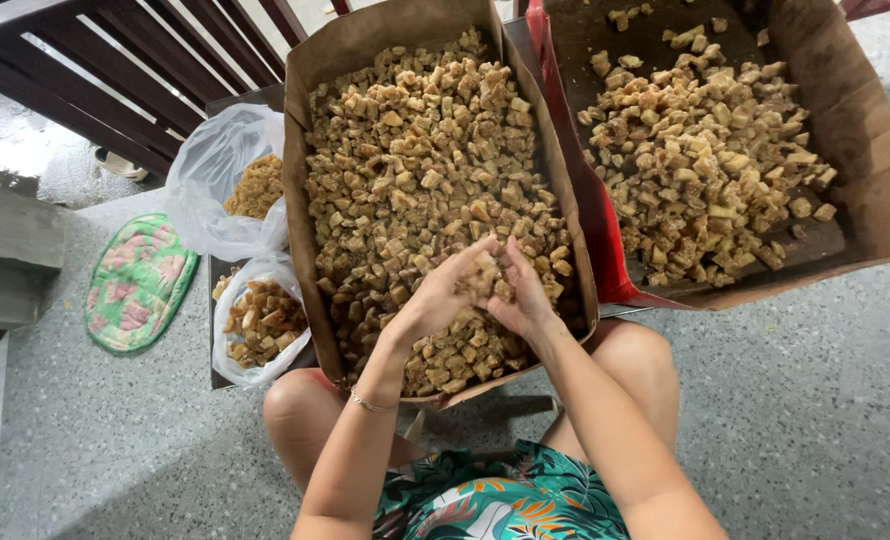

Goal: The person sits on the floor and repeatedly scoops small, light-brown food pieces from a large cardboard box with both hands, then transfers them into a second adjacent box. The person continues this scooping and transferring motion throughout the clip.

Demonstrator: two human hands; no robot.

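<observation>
Hands meet over the near end of the long cardboard tray in the head view: left hand and right hand are cupped together, fingers curled around a clump of brown cubes. The tray's long axis runs straight away from them; the heap lies directly beneath and beyond both, equally near.

Golden-brown cubes fill a brown paper tray, beside a green pink-flowered mat and speckled grey floor
</observation>
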